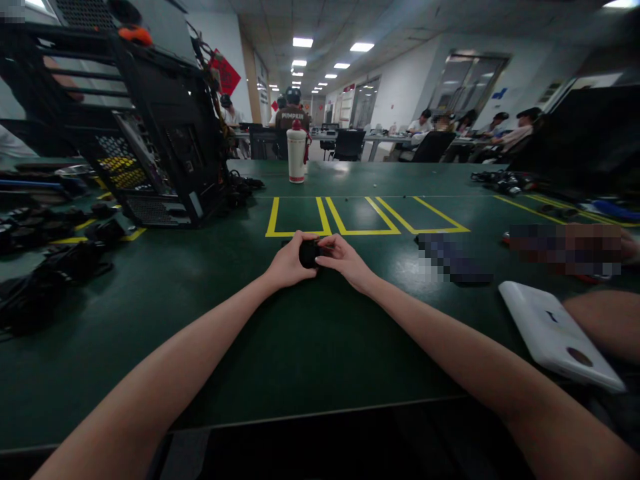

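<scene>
Both my hands meet at a small black round object just above the green table; its exact kind is too dark to make out. My left hand wraps round its left side, thumb below and fingers over the top. From the right, my right hand pinches at its edge, thumb and fingertips close together. Just beyond my hands, yellow tape marks out three box shapes on the table.
An open black computer case stands at the left, with black cables and parts before it. A white bottle stands further back. At the right lie a dark flat item, a white device and another person's arm.
</scene>
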Tool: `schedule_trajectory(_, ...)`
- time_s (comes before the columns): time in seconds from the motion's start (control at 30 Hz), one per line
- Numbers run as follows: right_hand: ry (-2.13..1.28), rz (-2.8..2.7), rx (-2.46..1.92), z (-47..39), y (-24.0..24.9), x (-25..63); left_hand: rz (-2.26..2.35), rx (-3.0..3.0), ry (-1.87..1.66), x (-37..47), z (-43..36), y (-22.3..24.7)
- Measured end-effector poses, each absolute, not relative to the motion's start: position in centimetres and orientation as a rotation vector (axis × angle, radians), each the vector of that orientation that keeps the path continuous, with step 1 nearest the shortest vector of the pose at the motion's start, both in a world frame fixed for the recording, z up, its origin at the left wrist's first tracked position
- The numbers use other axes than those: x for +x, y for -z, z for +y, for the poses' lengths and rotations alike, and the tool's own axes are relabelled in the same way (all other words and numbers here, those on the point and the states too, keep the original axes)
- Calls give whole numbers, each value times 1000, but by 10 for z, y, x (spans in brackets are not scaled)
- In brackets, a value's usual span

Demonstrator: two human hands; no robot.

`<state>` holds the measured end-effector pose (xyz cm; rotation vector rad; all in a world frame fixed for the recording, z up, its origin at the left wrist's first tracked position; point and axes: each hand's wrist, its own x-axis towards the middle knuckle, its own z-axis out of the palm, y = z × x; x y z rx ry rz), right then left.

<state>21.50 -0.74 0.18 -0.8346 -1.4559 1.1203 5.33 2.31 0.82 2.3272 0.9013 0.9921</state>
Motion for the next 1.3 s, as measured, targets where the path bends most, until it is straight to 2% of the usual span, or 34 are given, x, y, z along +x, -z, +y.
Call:
schedule_trajectory(0.1, -1058, -1418, -870, -5, -1, 213, 918, 2323, -986, 54, 24, -7)
schedule_trajectory(0.4, -1147, -1472, -902, -2, 5, 220, 907, 2316, -998, 54, 25, -6)
schedule_trajectory(0.77, -792, -1282, -1241, 15, 16, 242, 981, 2257, -957, 50, 29, -11)
schedule_trajectory(1.03, -558, -1665, -1433, 4, 6, 233, 1245, 2071, -892, 31, 62, 0)
schedule_trajectory(1.3, -495, -1985, -1238, 9, 6, 227, 1274, 2183, -886, 30, 59, -1)
